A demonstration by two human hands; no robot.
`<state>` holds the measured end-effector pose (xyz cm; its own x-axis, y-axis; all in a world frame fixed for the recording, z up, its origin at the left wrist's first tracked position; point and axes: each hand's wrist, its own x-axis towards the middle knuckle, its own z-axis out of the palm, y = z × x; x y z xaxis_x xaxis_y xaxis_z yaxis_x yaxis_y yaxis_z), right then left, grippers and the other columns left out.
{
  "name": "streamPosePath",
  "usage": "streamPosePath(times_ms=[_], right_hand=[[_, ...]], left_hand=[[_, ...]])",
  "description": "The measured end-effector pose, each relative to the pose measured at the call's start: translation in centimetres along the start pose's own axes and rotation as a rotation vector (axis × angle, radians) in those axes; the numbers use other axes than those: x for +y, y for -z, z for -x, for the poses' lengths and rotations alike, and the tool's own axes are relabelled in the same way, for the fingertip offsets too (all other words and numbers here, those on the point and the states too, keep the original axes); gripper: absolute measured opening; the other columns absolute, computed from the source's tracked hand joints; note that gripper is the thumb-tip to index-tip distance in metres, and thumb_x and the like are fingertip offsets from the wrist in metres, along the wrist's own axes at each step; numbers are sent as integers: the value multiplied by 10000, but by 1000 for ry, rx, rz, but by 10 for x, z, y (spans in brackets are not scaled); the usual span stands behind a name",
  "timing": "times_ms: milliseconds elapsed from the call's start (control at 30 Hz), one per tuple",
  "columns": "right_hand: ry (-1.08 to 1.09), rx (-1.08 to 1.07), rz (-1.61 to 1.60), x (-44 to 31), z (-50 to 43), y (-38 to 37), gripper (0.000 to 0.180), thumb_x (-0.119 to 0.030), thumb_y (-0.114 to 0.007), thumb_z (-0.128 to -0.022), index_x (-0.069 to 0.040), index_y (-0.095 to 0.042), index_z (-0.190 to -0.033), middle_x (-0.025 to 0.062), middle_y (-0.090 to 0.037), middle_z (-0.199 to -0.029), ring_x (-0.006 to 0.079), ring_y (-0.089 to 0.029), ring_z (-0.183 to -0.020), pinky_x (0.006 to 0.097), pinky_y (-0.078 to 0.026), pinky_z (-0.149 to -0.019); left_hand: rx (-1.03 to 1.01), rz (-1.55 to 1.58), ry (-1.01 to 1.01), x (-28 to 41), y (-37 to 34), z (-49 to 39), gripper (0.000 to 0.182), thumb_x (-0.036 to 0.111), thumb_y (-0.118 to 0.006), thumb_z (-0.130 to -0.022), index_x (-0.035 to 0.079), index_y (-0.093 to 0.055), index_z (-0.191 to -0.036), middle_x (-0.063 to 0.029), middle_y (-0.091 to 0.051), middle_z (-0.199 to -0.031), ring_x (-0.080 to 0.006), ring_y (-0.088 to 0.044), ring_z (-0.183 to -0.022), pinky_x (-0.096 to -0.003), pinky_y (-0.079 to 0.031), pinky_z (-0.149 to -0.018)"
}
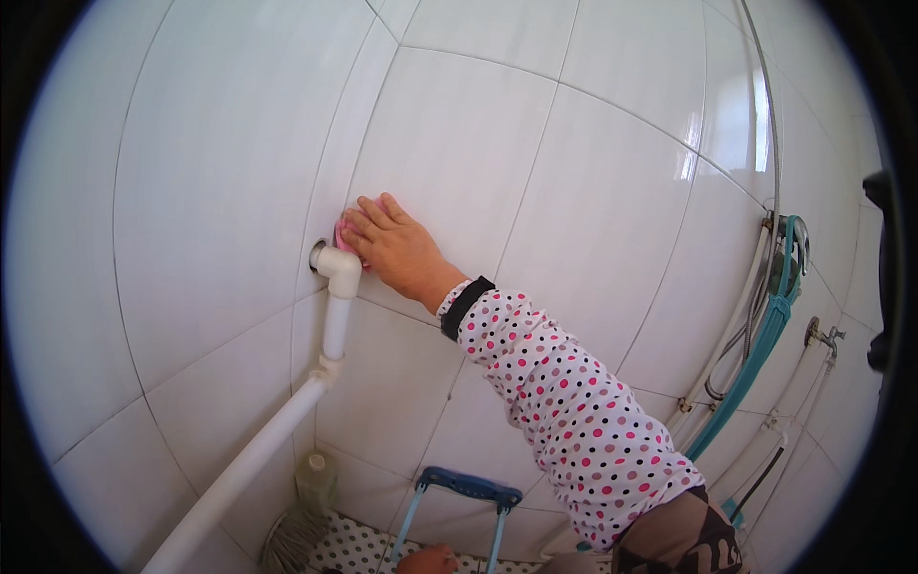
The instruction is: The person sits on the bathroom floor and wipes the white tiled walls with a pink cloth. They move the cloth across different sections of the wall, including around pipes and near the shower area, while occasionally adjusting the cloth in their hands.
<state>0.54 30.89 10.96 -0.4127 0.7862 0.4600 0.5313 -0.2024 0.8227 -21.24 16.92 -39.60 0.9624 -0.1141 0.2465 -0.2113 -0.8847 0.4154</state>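
My right hand, in a polka-dot sleeve with a black cuff, presses a pink cloth flat against the white wall tiles. The cloth lies by the wall corner, beside the elbow of a white plastic pipe that comes out of a hole in the tile. Low in the view, my left hand shows only in part at the bottom edge, near the blue handle frame; whether it holds anything cannot be seen.
The pipe slants down to the left. Below it stand a plastic bottle and a grey mop head. At right are a metal shower hose, a teal strap, wall pipes and a tap.
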Motion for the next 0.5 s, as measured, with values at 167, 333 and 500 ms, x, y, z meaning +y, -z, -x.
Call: streamPosePath(times_ms=[167, 333, 500], right_hand=[[-48, 141, 103, 16, -14, 8, 457, -179, -633, -937, -88, -614, -1384, 112, -565, -1474, 313, -428, -1458, 509, -256, -1249], [-217, 262, 239, 47, -32, 18, 447, -147, -638, -924, -75, -619, -1365, 147, -583, -1448, 347, -453, -1436, 547, -276, -1220], [-274, 285, 277, 65, -37, 15, 441, -119, -654, -910, -72, -619, -1346, 157, -593, -1425, 357, -475, -1410, 571, -284, -1202]], left_hand=[[151, 407, 204, 11, -22, -3, 381, 305, -562, -1022, 37, -691, -1260, -209, -691, -1214, -418, -650, -1060, -549, -531, -932], [62, 537, 202, 14, -44, -11, 425, 329, -557, -1035, 33, -651, -1324, -201, -692, -1207, -391, -652, -1036, -516, -530, -892], [23, 608, 210, 0, -60, -29, 446, 337, -549, -1049, 34, -617, -1369, -193, -698, -1168, -352, -660, -976, -478, -535, -819]])
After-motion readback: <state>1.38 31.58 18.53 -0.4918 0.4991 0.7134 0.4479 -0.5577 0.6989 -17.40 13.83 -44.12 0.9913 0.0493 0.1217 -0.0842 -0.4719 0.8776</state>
